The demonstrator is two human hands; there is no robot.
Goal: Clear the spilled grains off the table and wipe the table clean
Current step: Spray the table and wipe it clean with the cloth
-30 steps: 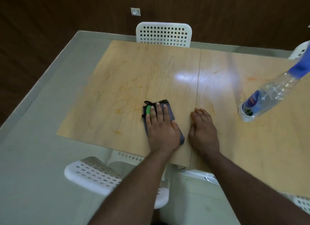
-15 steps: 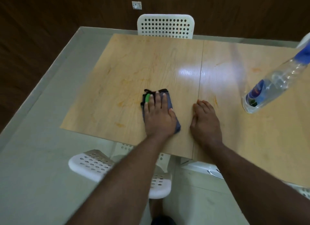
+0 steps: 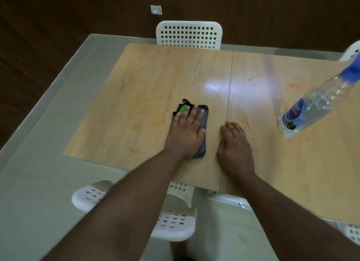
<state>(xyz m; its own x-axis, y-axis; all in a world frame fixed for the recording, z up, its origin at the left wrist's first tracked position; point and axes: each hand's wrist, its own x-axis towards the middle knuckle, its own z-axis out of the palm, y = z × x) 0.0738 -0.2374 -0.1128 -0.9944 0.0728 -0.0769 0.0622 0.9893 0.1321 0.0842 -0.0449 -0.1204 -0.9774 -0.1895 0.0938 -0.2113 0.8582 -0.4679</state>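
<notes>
Orange-stained surface (image 3: pixel 136 97) needs firm strokes: flat left hand (image 3: pixel 186 132) presses cloth (image 3: pixel 202 124), right hand (image 3: pixel 234 146) rests open beside.

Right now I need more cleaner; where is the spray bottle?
In the head view, the spray bottle stands on the table's right side, right of the right hand.

Open table (image 3: pixel 155 81) left and ahead; spray bottle (image 3: pixel 311 109) at right, perhaps tilted.
</notes>
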